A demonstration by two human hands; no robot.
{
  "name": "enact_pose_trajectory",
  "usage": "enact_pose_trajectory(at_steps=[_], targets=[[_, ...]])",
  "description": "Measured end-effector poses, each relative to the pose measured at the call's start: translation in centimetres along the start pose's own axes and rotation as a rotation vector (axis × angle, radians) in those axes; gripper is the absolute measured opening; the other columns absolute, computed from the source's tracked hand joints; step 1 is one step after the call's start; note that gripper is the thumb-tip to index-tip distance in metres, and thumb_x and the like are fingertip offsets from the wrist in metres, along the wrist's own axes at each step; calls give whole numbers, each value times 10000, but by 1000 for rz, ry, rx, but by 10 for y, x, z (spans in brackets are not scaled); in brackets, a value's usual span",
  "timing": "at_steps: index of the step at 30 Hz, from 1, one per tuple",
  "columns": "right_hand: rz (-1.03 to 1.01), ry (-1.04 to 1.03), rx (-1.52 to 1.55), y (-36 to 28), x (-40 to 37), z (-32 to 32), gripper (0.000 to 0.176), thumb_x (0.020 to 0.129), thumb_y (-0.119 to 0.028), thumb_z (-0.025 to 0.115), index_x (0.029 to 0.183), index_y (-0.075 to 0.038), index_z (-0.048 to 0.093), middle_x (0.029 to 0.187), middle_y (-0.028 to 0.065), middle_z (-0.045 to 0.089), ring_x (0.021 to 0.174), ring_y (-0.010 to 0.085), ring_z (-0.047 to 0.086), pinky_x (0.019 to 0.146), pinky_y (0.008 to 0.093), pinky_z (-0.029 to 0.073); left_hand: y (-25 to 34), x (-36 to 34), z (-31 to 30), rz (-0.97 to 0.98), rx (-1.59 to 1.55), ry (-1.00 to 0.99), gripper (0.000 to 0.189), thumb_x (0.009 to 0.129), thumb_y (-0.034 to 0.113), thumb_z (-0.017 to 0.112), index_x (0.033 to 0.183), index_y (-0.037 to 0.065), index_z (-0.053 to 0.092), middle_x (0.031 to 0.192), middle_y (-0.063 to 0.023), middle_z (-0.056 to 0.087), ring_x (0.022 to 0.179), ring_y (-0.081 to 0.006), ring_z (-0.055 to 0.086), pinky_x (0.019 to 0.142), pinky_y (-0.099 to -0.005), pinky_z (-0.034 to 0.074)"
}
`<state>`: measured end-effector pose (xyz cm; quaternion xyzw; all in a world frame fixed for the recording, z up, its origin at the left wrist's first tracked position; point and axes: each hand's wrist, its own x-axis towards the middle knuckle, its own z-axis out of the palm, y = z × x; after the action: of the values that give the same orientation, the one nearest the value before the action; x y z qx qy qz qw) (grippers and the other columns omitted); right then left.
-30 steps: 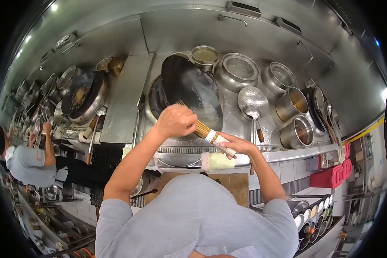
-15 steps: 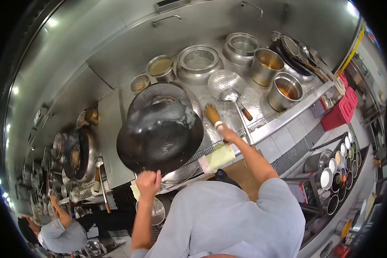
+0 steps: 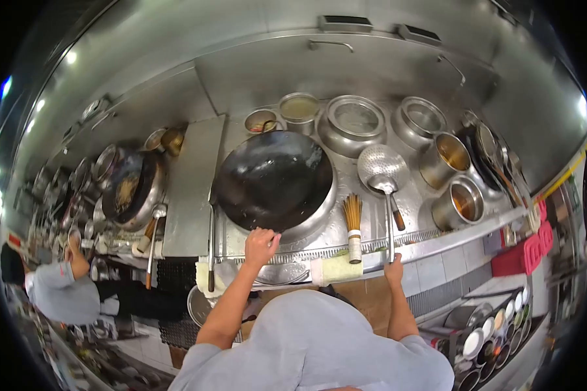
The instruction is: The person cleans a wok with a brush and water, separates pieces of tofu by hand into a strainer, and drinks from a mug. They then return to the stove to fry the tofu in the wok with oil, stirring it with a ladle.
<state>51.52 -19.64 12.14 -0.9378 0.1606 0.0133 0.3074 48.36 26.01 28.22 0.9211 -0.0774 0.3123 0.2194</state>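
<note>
The wok (image 3: 274, 177) is seated on the burner at the middle of the steel counter (image 3: 447, 236). Its near rim, at 6 o'clock, is gripped by the left hand (image 3: 261, 246), fingers curled shut. The right hand (image 3: 392, 270) is laid at the counter's front edge; whether its fingers are open cannot be told. A bamboo brush (image 3: 353, 225) is seen lying at 4 o'clock of the wok, a skimmer (image 3: 383, 166) at 3 o'clock, and a folded cloth (image 3: 334, 268) at 5 o'clock.

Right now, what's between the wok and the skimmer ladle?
A bamboo brush lies flat between the wok and the skimmer ladle, seen in the head view.
</note>
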Motion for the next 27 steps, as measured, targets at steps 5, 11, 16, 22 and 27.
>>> enact_pose_trajectory(at_steps=[5,11,16,22,27], targets=[[-262,104,210,1,35,24,352,805,-105,571,1124,-13,455,719,183,607,573,338,584,533,429,462,-5,19,-3,-198,-122,-147,172,756,165,684,869,58,610,817,-105,588,811,-302,547,784,-401,436],[39,-422,921,-120,66,-32,148,892,-107,551,1000,-107,450,563,-3,424,343,94,365,281,257,257,155,114,-152,169,-1202,-336,389,828,65,596,1216,67,574,1278,-201,518,1202,-356,477,1002,-446,371],[-32,-513,962,-207,154,-29,108,897,-139,554,955,-116,466,563,-21,405,367,87,359,316,253,292,236,119,-196,662,-1494,-447,333,849,50,553,1175,62,618,1259,-226,517,1171,-369,503,974,-462,396],[98,-599,931,-251,270,10,81,903,-165,549,869,-135,483,609,-37,439,424,70,393,345,246,316,273,97,-191,629,-1552,-84,290,871,67,542,1138,60,654,1329,-258,443,1178,-400,464,926,-505,386],[164,-748,1012,-273,316,21,137,903,-160,554,785,-136,490,613,-48,446,456,62,398,397,229,319,272,99,-200,540,-1535,45,206,867,18,532,1051,10,624,1279,-270,460,1140,-423,466,928,-523,376]])
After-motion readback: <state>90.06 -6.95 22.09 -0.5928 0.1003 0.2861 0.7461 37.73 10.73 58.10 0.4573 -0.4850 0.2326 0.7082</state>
